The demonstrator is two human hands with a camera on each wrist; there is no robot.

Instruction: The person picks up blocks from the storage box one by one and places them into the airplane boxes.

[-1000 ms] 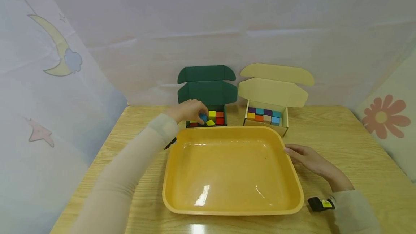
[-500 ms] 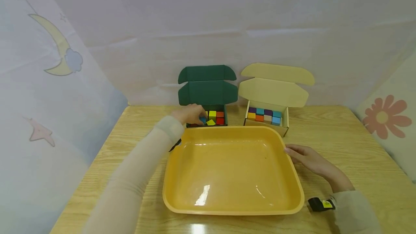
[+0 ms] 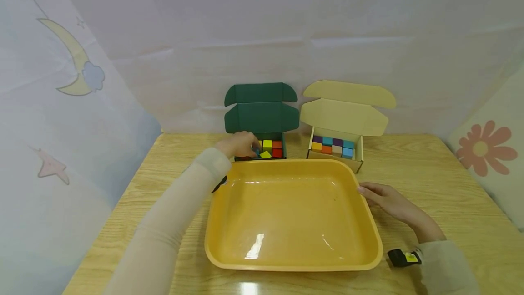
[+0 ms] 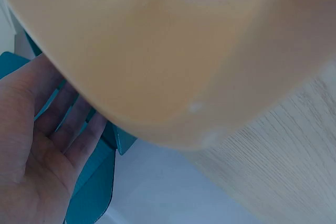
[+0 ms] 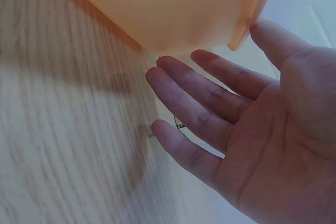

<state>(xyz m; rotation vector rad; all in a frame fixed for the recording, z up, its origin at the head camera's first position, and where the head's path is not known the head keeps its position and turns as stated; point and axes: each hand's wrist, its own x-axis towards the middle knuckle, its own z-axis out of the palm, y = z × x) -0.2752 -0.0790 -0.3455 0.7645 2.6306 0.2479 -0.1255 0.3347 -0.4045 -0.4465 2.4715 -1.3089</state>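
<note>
In the head view my left hand (image 3: pixel 239 144) reaches over the far left corner of a yellow tray (image 3: pixel 294 222) into an open green box (image 3: pixel 262 118). Its fingers pinch a blue cube (image 3: pixel 256 150), mostly covered by them, low among yellow, orange and red cubes (image 3: pixel 277 152). The tray's rim hides those fingertips in the left wrist view. My right hand (image 3: pixel 389 201) is at the tray's right side. There the thumb touches the rim (image 5: pixel 251 22), while the other fingers extend loosely below it and hold nothing.
Right of the green box stands an open cream box (image 3: pixel 344 117) holding two rows of coloured cubes (image 3: pixel 326 149). Both boxes sit behind the tray on a wooden table (image 3: pixel 434 167). A printed cloth backdrop (image 3: pixel 262 22) rises behind the table.
My left hand has lowered slightly with the blue cube into the green box, and its fingers now cover more of the cube. The right hand and the tray have stayed in place.
</note>
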